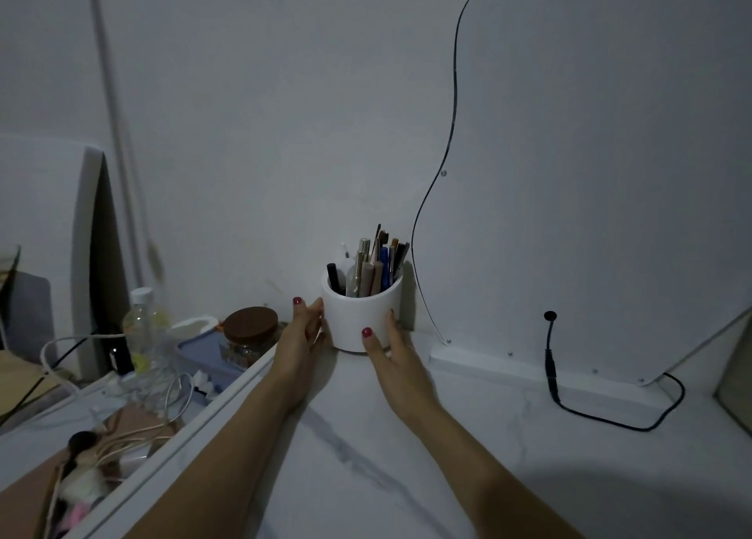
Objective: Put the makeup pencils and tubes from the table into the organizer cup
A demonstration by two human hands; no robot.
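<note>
A white round organizer cup (356,318) stands on the marble table near the back wall. Several makeup pencils and tubes (372,270) stick up out of it, black, beige, blue and metallic. My left hand (303,337) holds the cup's left side, fingers curved against the wall of the cup. My right hand (390,345) grips its right side, thumb on the front and fingers wrapped behind. No loose pencils or tubes show on the table.
The white marble table (468,437) stretches toward me. A white board (590,213) leans at the back right with a black cable (569,400) trailing onto the table. Left of the table edge lie a brown-lidded jar (250,331), a bottle (142,327), cords and clutter.
</note>
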